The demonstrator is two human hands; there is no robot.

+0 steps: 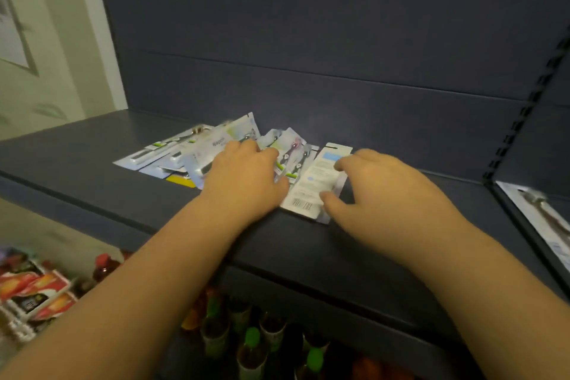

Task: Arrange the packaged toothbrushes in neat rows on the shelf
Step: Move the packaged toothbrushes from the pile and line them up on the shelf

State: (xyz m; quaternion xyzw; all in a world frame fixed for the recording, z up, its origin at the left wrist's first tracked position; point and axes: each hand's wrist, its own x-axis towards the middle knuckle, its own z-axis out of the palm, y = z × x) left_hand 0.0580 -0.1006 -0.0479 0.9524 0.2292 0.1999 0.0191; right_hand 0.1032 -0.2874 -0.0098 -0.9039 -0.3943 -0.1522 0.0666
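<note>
Several packaged toothbrushes (172,154) lie in an overlapping, crooked heap on the dark blue shelf (77,163). My left hand (246,176) rests palm down on the middle packs, its fingers curled over them. At the right end of the heap one pack (320,179) lies back side up, white with barcodes. My right hand (385,191) grips that pack from the right, fingertips at its upper edge and thumb at its lower edge. Both forearms reach in over the shelf's front edge.
Another toothbrush pack (543,216) lies on the neighbouring shelf section at far right, past a slotted upright (521,120). Below the shelf stand bottles with green caps (253,338); red snack packets (40,290) sit at lower left. A wall is at left.
</note>
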